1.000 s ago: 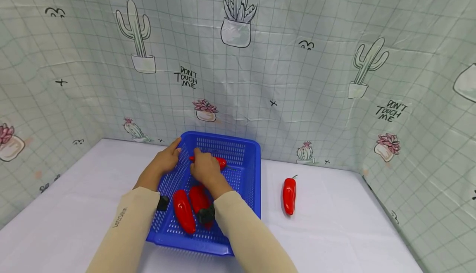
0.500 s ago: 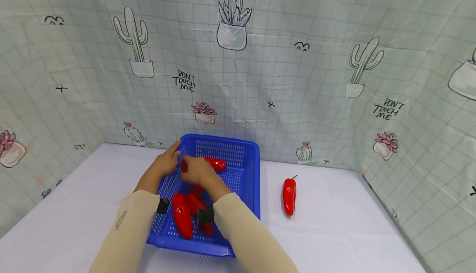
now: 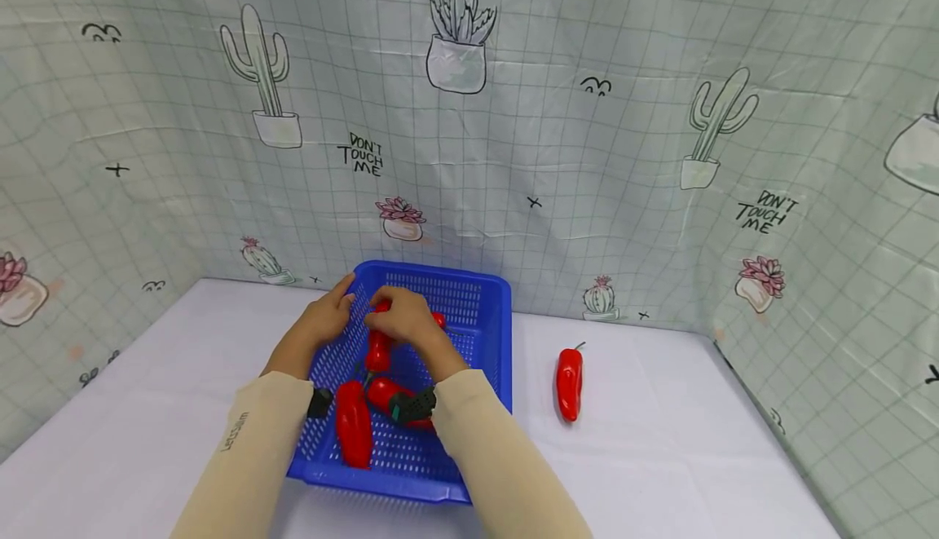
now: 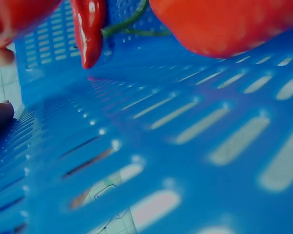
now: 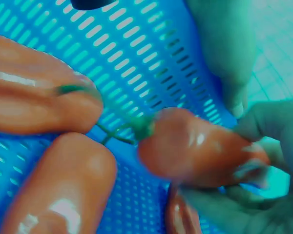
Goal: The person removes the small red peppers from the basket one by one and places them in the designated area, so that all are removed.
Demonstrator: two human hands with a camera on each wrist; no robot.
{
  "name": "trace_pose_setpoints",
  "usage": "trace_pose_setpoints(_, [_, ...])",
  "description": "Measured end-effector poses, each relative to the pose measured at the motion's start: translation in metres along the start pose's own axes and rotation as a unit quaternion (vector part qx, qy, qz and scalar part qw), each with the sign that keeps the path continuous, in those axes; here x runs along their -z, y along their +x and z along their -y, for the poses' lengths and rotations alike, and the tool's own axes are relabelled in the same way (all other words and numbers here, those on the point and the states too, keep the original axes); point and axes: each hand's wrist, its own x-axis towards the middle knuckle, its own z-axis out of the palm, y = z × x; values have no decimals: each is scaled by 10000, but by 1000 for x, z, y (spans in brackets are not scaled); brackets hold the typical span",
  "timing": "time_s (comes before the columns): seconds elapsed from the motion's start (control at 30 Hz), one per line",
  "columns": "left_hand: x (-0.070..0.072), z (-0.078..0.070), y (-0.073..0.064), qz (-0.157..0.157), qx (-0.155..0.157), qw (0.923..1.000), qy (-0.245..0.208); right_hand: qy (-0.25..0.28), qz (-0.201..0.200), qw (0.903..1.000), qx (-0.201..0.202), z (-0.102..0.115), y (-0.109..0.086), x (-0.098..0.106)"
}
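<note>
Sleeves (image 3: 506, 457) are coming in nearest. In the near half of the blue basket (image 3: 381, 482), the left pepper (image 3: 354, 425) and middle pepper (image 3: 383, 393) are lying with stems inward; a wrist camera (image 3: 416, 405) is partly hiding the middle one. Right hand (image 3: 405, 316) is pinching the held pepper (image 3: 378, 351) near its tip, inside the basket, stem toward those two. Left hand (image 3: 326, 320) is gripping the left wall. Doing this well is probably calling for a light pinch, a steady basket and care at the stems, possibly snagging; can't tell. The far pepper (image 3: 438, 320) is mostly hiding behind the right hand. White tabletop (image 3: 660, 425) is carrying the basket plus a loose pepper (image 3: 569, 384), right side, well apart. Behind, a creased checked cloth (image 3: 513, 237) with cactus drawings is hanging.
</note>
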Motion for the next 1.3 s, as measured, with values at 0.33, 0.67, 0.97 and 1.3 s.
trace_pose_setpoints(0.33, [-1, 0, 0, 5, 19, 10000, 25, 28, -469, 9965, -689, -9, -1, -1])
trace_pose_setpoints(0.67, [-1, -2, 1, -27, 30, 10000, -16, -2726, 270, 9552, -1122, 0, -6, -5])
trace_pose_setpoints(0.97, [-2, -2, -1, -67, -41, 10000, 37, -4061, 1007, 9081, 189, 8, -12, -15])
trace_pose_setpoints(1.3, [-1, -1, 1, -52, 24, 10000, -55, -2791, 1568, 9472, 192, 3, -11, -19])
